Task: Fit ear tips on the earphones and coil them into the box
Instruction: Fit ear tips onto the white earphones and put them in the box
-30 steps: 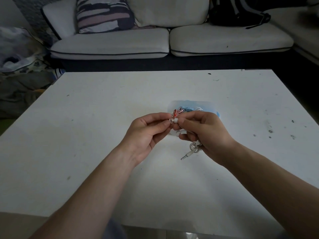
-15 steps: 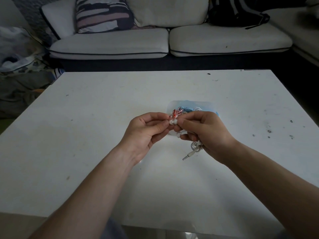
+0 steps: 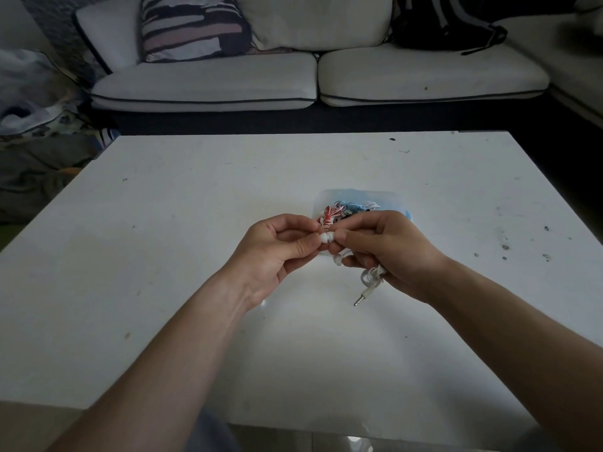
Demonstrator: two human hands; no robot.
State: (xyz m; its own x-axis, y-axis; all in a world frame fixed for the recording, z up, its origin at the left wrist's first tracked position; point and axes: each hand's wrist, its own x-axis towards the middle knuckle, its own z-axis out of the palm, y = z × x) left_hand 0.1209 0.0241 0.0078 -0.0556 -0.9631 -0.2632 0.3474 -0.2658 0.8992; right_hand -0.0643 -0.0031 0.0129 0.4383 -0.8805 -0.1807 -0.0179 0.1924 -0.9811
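1. The left grip (image 3: 277, 249) is closed, its thumb and forefinger pinching a white ear tip (image 3: 326, 237) from the left side.
2. The right grip (image 3: 391, 252) is closed round the white earphones (image 3: 372, 275). Its thumb and forefinger meet the ear tip from the right, and the lower fingers curl over the bunched cable.
3. Both are held above the bench (image 3: 163, 256), near its middle and slightly towards the right edge.
4. A second earbud (image 3: 337, 259) pokes out below the right forefinger.
5. A loop of cable hangs under the right palm, and the plug (image 3: 363, 295) dangles from it, pointing down and to the left. Whether it touches the bench cannot be told.
6. The box (image 3: 355, 195), clear and bluish, lies on the bench just behind the fingers, on the side of the far edge. It holds tangled red-and-white, blue and white cords and is partly hidden by the knuckles.
7. Beyond the far edge stands a white sofa (image 3: 208, 83) with a striped cushion (image 3: 192, 27) and a dark bag (image 3: 443, 24).
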